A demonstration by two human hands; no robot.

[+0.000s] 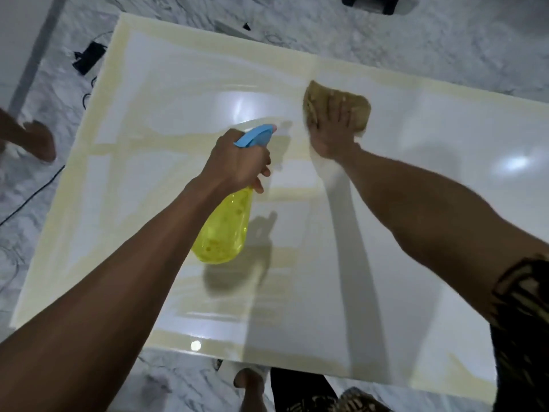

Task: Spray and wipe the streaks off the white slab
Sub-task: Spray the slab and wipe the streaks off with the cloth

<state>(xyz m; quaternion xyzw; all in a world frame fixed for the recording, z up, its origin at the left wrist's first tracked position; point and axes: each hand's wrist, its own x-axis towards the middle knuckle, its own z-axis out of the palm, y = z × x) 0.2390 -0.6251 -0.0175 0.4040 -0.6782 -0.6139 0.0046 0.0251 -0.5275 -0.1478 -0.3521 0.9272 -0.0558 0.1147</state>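
Note:
A large glossy white slab (430,221) lies flat on the floor, crossed by pale yellowish streaks mostly on its left half and along its edges. My left hand (234,162) grips a spray bottle (222,233) with a yellow translucent body and a blue trigger head, held above the slab's middle with the nozzle facing away from me. My right hand (329,129) presses flat on a tan cloth (359,110) on the slab, near the far edge right of centre.
Grey-veined marble floor (416,34) surrounds the slab. A black power adapter (89,56) with cables lies off the far left corner. Another person's foot (38,141) stands at the left edge. My own foot (249,382) is at the near edge. A dark object (371,3) sits at the top.

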